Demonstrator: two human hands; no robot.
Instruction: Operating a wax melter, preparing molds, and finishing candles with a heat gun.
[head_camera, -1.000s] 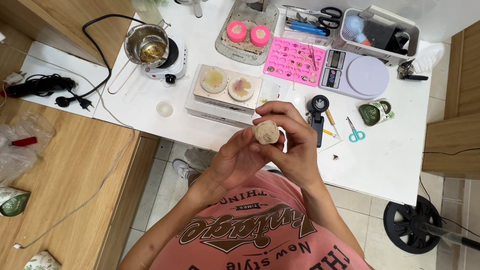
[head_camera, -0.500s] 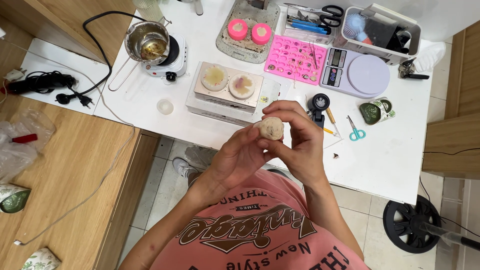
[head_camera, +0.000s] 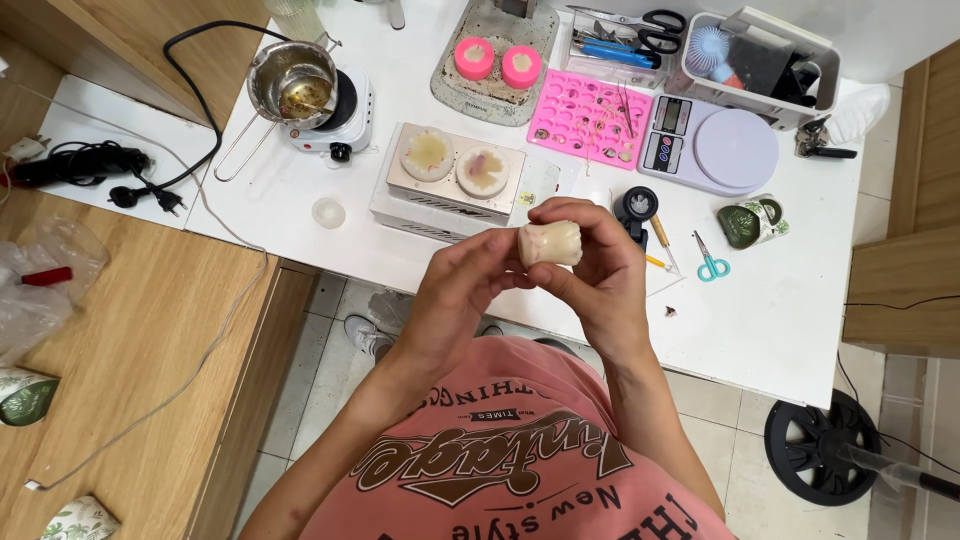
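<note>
Both hands, left (head_camera: 462, 285) and right (head_camera: 598, 268), fingers pinching cream candle (head_camera: 550, 243) over white desk (head_camera: 790, 320) near edge; metal box (head_camera: 452, 190) just behind; tiled floor below.

My lilac kitchen scale (head_camera: 712, 147) sits at the table's far right with a small grey screen (head_camera: 671, 117); a crumpled clear plastic bag (head_camera: 40, 285) lies on the wooden counter to my left

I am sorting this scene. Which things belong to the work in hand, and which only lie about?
In hand:
left hand
right hand
cream candle piece, held by both

Lying about:
small scissors
digital scale
pink mould tray
hot plate with pot
</note>
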